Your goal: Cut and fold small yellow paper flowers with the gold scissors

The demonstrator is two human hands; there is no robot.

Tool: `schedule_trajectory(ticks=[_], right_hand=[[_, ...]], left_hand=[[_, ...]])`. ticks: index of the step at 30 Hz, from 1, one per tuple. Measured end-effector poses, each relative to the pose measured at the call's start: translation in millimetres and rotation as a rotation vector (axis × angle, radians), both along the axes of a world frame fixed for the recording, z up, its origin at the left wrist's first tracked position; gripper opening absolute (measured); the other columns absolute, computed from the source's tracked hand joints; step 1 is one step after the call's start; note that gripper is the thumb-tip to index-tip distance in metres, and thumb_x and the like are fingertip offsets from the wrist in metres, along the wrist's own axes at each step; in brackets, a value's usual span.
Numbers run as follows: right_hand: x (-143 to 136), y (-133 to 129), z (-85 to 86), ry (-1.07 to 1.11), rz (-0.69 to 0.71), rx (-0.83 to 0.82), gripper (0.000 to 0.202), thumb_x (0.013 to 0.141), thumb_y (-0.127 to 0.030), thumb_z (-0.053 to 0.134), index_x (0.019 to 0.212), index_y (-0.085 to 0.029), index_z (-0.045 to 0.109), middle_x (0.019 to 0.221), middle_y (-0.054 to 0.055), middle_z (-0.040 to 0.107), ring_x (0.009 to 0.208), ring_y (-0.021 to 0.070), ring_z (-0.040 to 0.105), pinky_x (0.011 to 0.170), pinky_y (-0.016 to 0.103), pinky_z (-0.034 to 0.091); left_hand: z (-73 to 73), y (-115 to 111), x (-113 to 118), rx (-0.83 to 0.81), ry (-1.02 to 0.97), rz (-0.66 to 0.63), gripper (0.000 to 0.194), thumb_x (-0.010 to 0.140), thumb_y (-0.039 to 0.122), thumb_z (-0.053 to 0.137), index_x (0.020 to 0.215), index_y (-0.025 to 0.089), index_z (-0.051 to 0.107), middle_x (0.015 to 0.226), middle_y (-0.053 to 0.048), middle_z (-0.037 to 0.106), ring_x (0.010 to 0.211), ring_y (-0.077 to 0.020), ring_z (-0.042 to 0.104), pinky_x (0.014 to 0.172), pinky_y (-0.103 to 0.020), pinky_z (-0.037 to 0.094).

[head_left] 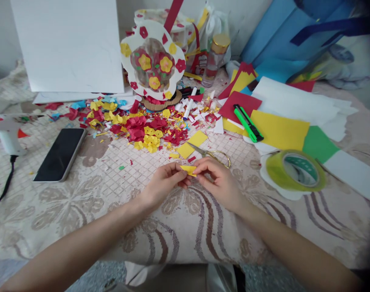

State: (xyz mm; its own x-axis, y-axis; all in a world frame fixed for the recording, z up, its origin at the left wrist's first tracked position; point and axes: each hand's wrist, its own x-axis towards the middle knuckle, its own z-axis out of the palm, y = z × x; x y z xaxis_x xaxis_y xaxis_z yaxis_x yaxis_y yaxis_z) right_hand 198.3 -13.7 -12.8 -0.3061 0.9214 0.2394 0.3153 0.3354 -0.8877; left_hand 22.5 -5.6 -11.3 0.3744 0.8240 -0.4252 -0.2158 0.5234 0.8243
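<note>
Between both hands is a small folded piece of yellow paper [188, 169], held just above the patterned tablecloth. My left hand [168, 178] pinches its left end, thumb on the near side. At its right end, my right hand [217, 178] has its fingertips closed on the paper. Right behind the hands lie gold-handled scissors [205, 153], their blades over a flat yellow paper piece [192, 144]. Beyond these spreads a pile of red and yellow paper flowers [142, 129] with small scraps.
A black phone [60, 154] and a glue gun [7, 136] lie at left. At right are a tape roll [294, 170], a green utility knife [248, 123] and coloured paper sheets [280, 129]. A flower-decorated paper lantern [153, 61] and a gold-capped jar [215, 59] stand behind.
</note>
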Motion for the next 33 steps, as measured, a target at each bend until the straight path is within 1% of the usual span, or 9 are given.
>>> schedule_trajectory(ticks=[4,7,9,11,16,18,22,26,33], right_hand=[[-0.2,0.7,-1.1,-0.07,-0.021,0.135,0.017,0.082,-0.008,0.051,0.084,-0.023,0.059,0.093,0.004,0.06,0.094,0.0191,0.058,0.081,0.036,0.046],[-0.4,1.3,-3.0,-0.081,-0.015,0.192,0.019,0.082,-0.006,0.051,0.085,-0.023,0.059,0.092,0.004,0.06,0.092,0.0188,0.058,0.08,0.036,0.046],[-0.8,1.5,-3.9,-0.065,-0.004,0.197,0.017,0.081,-0.007,0.053,0.085,-0.022,0.059,0.091,0.004,0.06,0.091,0.0183,0.058,0.079,0.035,0.047],[-1.7,1.2,-4.0,-0.037,-0.012,0.141,0.012,0.082,-0.01,0.055,0.083,-0.021,0.059,0.088,0.003,0.06,0.088,0.0177,0.058,0.078,0.034,0.047],[-5.0,0.2,-3.3,0.085,-0.062,-0.196,0.003,0.086,-0.021,0.055,0.083,-0.02,0.055,0.079,0.001,0.058,0.072,0.0147,0.058,0.066,0.029,0.048],[-6.3,0.9,-3.0,0.128,-0.064,-0.276,0.003,0.086,-0.023,0.054,0.085,-0.02,0.054,0.079,0.001,0.057,0.07,0.0138,0.058,0.064,0.028,0.048],[-8.1,2.6,-2.1,0.196,-0.061,-0.361,0.005,0.085,-0.023,0.055,0.084,-0.02,0.053,0.079,0.0,0.056,0.069,0.0127,0.059,0.065,0.027,0.049],[-8.5,3.1,-2.5,0.219,-0.064,-0.411,0.006,0.085,-0.024,0.056,0.082,-0.02,0.052,0.076,-0.001,0.056,0.066,0.0119,0.058,0.063,0.026,0.049],[-9.7,3.6,-4.4,0.227,-0.075,-0.438,0.008,0.084,-0.024,0.057,0.08,-0.019,0.052,0.074,-0.002,0.055,0.065,0.0106,0.055,0.062,0.025,0.046]], left_hand=[[0.6,0.5,-0.5,-0.045,-0.029,-0.024,0.015,0.075,0.025,0.065,0.075,0.011,0.058,0.068,-0.003,0.064,0.063,-0.0105,0.059,0.063,-0.024,0.046],[1.2,0.6,-0.7,-0.051,-0.003,-0.044,0.017,0.073,0.025,0.066,0.075,0.011,0.058,0.069,-0.003,0.064,0.062,-0.0095,0.057,0.062,-0.023,0.045],[1.4,0.6,-0.7,-0.044,0.007,-0.049,0.017,0.073,0.026,0.066,0.075,0.011,0.058,0.068,-0.002,0.063,0.061,-0.0092,0.057,0.062,-0.023,0.044],[1.6,0.3,-0.3,-0.027,0.01,-0.064,0.016,0.073,0.025,0.066,0.075,0.012,0.058,0.068,-0.001,0.062,0.061,-0.0091,0.056,0.063,-0.024,0.044],[3.2,0.0,1.7,0.053,0.056,-0.108,0.013,0.075,0.024,0.063,0.075,0.012,0.058,0.07,-0.001,0.063,0.062,-0.01,0.057,0.062,-0.024,0.045],[3.5,0.1,2.2,0.074,0.08,-0.12,0.012,0.076,0.023,0.062,0.075,0.012,0.058,0.07,-0.001,0.063,0.062,-0.01,0.058,0.062,-0.024,0.045],[2.6,0.0,2.4,0.087,0.092,-0.138,0.011,0.077,0.022,0.061,0.074,0.012,0.058,0.069,-0.001,0.063,0.061,-0.0096,0.058,0.062,-0.024,0.046],[1.5,-0.7,2.3,0.083,0.083,-0.133,0.01,0.077,0.021,0.061,0.076,0.012,0.059,0.07,-0.001,0.064,0.062,-0.0093,0.058,0.063,-0.023,0.046],[2.1,-0.8,2.8,0.042,0.067,-0.125,0.012,0.078,0.023,0.059,0.074,0.012,0.058,0.068,-0.001,0.064,0.06,-0.0098,0.059,0.064,-0.025,0.048]])
